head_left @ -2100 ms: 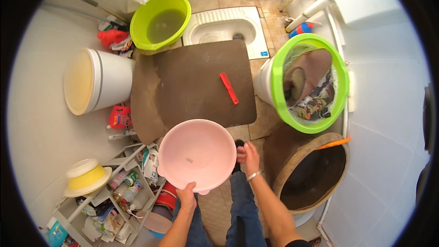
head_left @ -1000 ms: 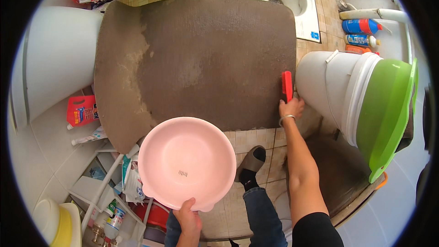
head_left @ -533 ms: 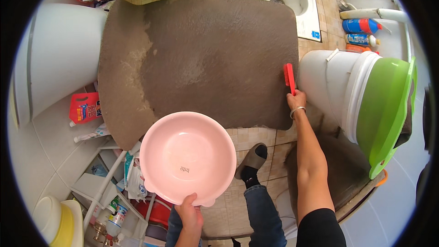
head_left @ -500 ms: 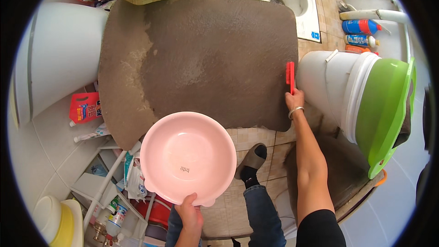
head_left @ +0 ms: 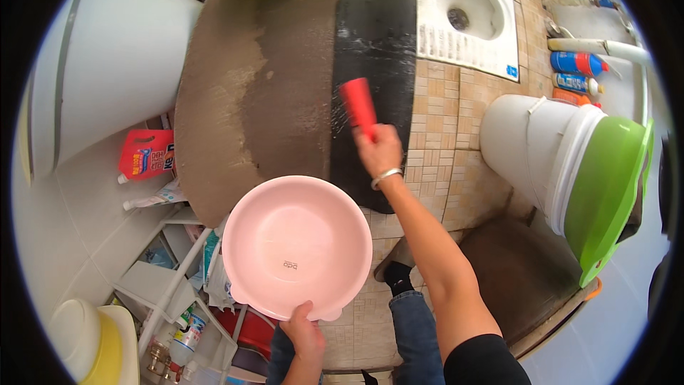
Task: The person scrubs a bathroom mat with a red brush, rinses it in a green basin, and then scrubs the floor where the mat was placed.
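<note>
My left hand grips the near rim of a round pink basin, thumb over the edge; its inside shows no water. A red scrubbing brush is in my closed right hand, blurred by motion, above the folded part of a mat. That mat lies on the floor with its brown side up, patchy and lighter toward the left. At its right the edge is folded over leftward, so a black, wet-looking underside faces up. Part of the mat's near edge is hidden behind the basin.
A white squat toilet is set in the tiled floor at the far right. A white bucket with a green basin at its mouth lies at right. Shelving stands near left, beside a red pouch.
The mat's right side has been folded over to the left, baring floor tiles and black underside. My right hand with the brush moved left; the basin stays in my left hand.
</note>
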The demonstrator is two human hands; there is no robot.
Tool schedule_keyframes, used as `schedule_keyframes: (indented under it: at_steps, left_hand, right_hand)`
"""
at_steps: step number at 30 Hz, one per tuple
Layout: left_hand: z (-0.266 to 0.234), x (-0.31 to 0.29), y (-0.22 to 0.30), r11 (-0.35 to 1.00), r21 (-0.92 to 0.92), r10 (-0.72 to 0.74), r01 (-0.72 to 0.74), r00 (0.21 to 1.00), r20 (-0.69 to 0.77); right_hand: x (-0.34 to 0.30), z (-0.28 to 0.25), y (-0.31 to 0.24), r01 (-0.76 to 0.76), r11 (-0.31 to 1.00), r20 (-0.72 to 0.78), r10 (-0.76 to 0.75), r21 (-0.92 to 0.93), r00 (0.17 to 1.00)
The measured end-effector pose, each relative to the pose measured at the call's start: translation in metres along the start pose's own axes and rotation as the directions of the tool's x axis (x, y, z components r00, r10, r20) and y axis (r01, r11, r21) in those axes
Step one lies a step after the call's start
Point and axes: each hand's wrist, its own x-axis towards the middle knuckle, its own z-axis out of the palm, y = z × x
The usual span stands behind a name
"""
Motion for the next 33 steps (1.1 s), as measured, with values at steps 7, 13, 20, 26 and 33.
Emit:
schedule_keyframes:
  at_steps: [7, 13, 20, 26, 33]
  left_hand:
    - [0.003, 0.000, 0.004, 0.997, -0.065, 0.030, -0.034, 0.998, -0.056]
    - [0.005, -0.004, 0.004, 0.999, -0.053, 0.009, -0.012, 0.999, -0.045]
    - [0.003, -0.001, -0.002, 1.000, -0.017, -0.016, 0.015, 1.000, -0.013]
    - [0.002, -0.002, -0.004, 1.000, 0.015, 0.003, -0.003, 1.000, 0.001]
    - [0.006, -0.002, -0.004, 0.998, 0.070, -0.008, 0.006, 0.999, 0.032]
  right_hand:
    - [0.076, -0.044, 0.065, -0.248, 0.968, -0.124, 0.240, -0.048, 0.963]
    - [0.059, -0.050, 0.025, -0.221, 0.974, -0.138, 0.225, 0.038, 0.965]
    - [0.046, -0.115, 0.022, -0.117, 0.993, -0.277, 0.106, -0.023, 0.955]
    - [0.052, -0.173, 0.083, -0.314, 0.892, -0.438, 0.152, -0.325, 0.886]
    - [0.046, -0.183, 0.123, -0.316, 0.788, -0.410, 0.089, -0.528, 0.908]
